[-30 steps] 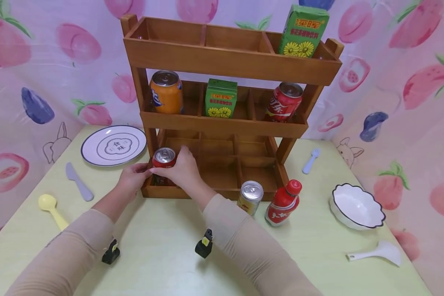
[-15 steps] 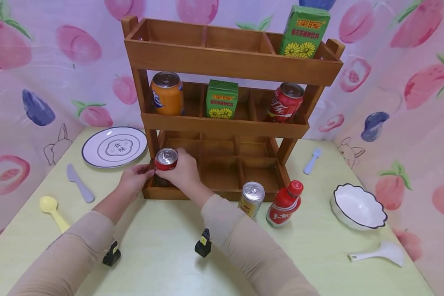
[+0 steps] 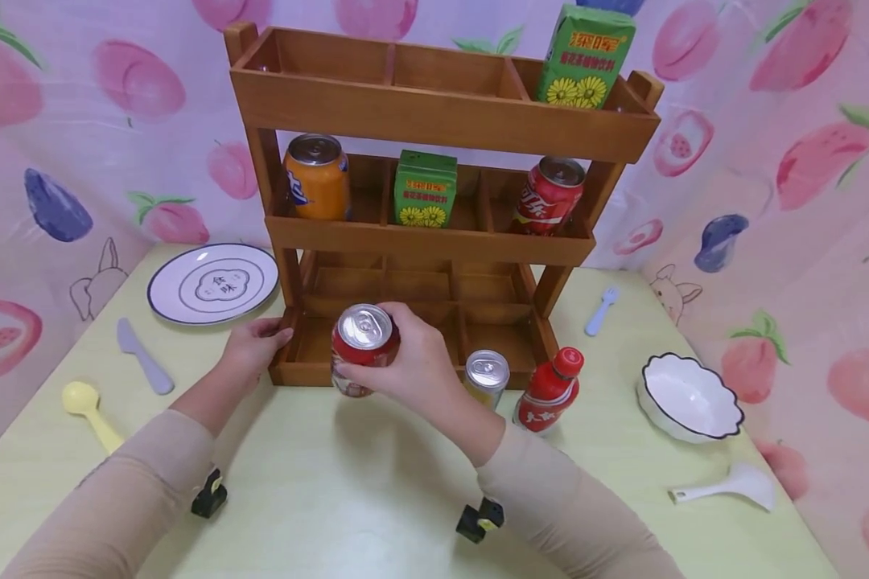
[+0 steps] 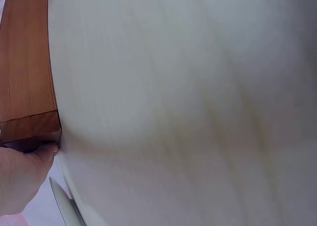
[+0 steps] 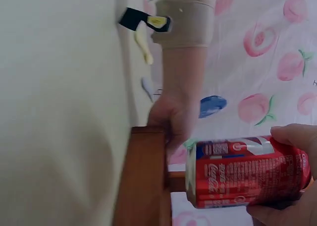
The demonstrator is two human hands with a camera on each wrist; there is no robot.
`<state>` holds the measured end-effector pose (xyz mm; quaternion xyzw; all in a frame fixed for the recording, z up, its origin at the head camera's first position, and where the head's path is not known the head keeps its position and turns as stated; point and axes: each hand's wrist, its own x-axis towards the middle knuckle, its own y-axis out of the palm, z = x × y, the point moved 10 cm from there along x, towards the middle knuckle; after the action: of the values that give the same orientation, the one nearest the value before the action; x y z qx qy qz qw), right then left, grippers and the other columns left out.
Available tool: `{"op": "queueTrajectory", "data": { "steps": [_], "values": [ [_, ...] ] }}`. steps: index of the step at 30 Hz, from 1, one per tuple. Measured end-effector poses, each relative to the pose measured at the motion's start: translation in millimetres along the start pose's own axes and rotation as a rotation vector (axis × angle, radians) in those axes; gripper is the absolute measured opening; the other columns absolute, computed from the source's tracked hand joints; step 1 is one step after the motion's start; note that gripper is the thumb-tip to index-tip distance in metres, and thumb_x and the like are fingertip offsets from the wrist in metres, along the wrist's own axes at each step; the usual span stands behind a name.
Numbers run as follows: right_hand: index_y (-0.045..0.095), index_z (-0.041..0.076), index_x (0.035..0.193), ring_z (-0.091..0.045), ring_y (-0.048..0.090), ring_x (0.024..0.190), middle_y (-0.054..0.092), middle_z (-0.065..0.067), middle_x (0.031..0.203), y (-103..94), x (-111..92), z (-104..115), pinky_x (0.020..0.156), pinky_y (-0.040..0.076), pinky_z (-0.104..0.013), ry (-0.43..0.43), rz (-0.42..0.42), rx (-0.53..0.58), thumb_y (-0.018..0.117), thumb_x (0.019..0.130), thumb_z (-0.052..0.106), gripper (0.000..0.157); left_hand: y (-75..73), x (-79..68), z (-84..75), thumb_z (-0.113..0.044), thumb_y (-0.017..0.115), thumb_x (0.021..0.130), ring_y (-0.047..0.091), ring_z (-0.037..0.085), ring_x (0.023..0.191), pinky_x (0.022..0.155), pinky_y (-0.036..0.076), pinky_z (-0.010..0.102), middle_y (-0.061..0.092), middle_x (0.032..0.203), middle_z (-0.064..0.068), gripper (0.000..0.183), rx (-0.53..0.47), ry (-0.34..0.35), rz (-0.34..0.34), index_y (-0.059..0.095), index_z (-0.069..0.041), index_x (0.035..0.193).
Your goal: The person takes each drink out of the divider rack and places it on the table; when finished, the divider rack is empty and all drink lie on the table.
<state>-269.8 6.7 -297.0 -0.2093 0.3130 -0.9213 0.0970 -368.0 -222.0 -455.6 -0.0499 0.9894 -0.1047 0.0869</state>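
Note:
My right hand grips a red Coca-Cola can, thumb in front and fingers behind, just in front of the lower tier's left compartment. In the right wrist view the can shows printed text on its side, with fingers round its upper end. My left hand holds the left front corner of the wooden rack. The left wrist view shows the thumb side of that hand against the rack's corner.
A small can and a red-capped bottle stand before the rack. Higher tiers hold an orange can, green drink boxes and a red can. Plate, knife and spoon lie left; bowl, ladle and fork right.
The right hand has lifted the Coca-Cola can out of the lower left compartment and brought it toward me and rightward. The left hand stays at the rack's left side.

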Motion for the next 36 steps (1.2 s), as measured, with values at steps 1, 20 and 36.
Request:
{"op": "queueTrajectory", "data": {
  "steps": [1,20,36],
  "values": [
    [0.045,0.016,0.118,-0.011,0.052,0.1,0.055,0.005,0.111,-0.5,-7,-8,0.074,0.05,-0.026,0.037,0.032,0.007,0.079,0.064,0.036,0.067,0.2,0.8,0.0,-0.023,0.064,0.084,0.051,0.023,0.104,0.092,0.041,0.033,0.052,0.122,0.018,0.055,0.001,0.0,0.0,0.045,0.003,0.128],
    [0.042,0.013,0.119,-0.015,0.052,0.1,0.055,0.002,0.11,15.2,-42,-79,0.079,0.049,-0.031,0.245,0.116,-0.051,0.079,0.062,0.041,0.073,7.9,-14.2,-11.0,-0.012,0.05,0.091,0.043,0.028,0.112,0.097,0.035,0.036,0.044,0.129,0.022,0.047,0.014,-0.014,0.035,0.036,0.006,0.133],
    [0.027,0.012,0.137,-0.009,0.031,0.125,0.035,0.003,0.138,-179.8,-17,3,0.1,0.031,-0.03,0.055,-0.259,-0.029,0.072,0.07,0.044,0.087,5.7,-13.5,-11.1,-0.012,0.05,0.092,0.042,0.031,0.114,0.097,0.035,0.038,0.043,0.129,0.023,0.047,0.019,-0.017,0.027,0.036,0.006,0.132]
  ]
}}
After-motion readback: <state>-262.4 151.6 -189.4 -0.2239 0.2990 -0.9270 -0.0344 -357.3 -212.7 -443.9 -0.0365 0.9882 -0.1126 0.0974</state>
